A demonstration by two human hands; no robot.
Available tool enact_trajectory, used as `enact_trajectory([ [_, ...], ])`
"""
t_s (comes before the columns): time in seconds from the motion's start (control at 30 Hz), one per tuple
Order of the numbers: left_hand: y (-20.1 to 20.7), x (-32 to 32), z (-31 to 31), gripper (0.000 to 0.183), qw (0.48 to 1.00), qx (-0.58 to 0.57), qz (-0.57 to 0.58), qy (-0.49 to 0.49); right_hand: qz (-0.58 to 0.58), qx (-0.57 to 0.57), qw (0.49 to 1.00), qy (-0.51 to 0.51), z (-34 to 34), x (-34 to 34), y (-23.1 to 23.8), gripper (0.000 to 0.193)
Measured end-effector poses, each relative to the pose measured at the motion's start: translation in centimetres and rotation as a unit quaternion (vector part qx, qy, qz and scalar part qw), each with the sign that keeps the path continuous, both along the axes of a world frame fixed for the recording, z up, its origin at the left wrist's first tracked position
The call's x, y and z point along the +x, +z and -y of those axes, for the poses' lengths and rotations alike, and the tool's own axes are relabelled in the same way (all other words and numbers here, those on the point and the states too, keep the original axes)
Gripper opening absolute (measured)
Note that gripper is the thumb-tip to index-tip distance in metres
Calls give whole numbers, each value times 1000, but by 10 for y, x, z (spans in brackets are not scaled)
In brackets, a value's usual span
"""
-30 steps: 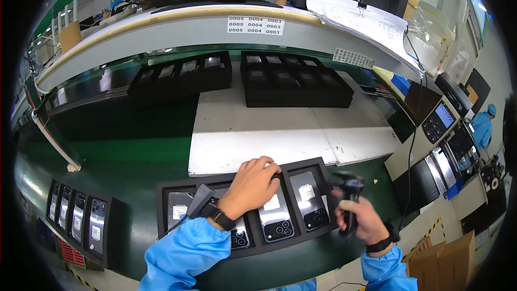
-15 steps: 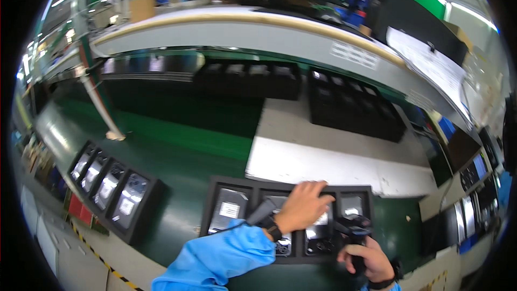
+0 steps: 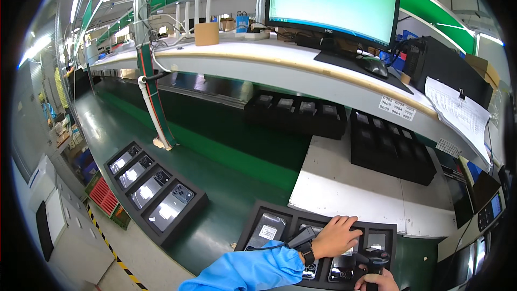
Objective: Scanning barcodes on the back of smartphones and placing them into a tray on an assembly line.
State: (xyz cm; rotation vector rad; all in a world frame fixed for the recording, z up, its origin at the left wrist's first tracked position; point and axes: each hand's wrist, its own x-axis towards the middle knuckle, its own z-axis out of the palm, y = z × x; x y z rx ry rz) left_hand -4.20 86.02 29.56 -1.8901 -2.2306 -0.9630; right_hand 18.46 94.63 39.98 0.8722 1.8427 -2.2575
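Note:
A black foam tray [image 3: 299,216] in front of me holds several smartphones in separate slots, such as a phone [image 3: 267,233] with a white label at the left end. My left hand [image 3: 335,238] lies over the tray's middle slots with fingers stretched out, the tips near its far rim. It partly hides the phones below. A black strap and a dark device with a cable sit on that wrist. My right hand [image 3: 378,280] is closed round the handle of a black handheld barcode scanner [image 3: 375,258], over the tray's right end. The lower part of this hand is cut off.
Another foam tray [image 3: 196,200] of phones stands on the green bench [image 3: 226,183] to the left. Two more black trays, one [image 3: 301,124] and another [image 3: 385,159], sit under the shelf [image 3: 280,64]. A monitor [image 3: 334,5], mouse [image 3: 375,66] and clipped papers [image 3: 458,110] are above.
My view has swung left and upward, so the bench and trays appear farther right and lower. Both hands stay over the tray, the right still gripping the scanner.

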Motion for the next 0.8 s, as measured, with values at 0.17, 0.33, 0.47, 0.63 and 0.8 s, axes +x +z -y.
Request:
enact_trajectory([
  [0.17, -1, 0, -2, 38, 1000, -4, 2, 6, 19, 43, 998, 29, -7, 10, 0, 24],
  [0.33, 0, -3, -1, 42, 1000, -29, -11, -3, 16, 228, 957, -180, -64, 38, -22, 29],
  [0.47, 1, -2, -2, 41, 999, -48, -23, -2, 16, 510, 832, -219, -124, 60, -69, 24],
  [0.63, 4, -4, -4, 40, 998, -61, -5, 6, 113, 576, 769, -252, -172, 68, -119, 41],
  [0.8, 6, -4, -6, 40, 997, -74, -17, 22, 78, 626, 742, -227, -186, 62, -134, 34],
])
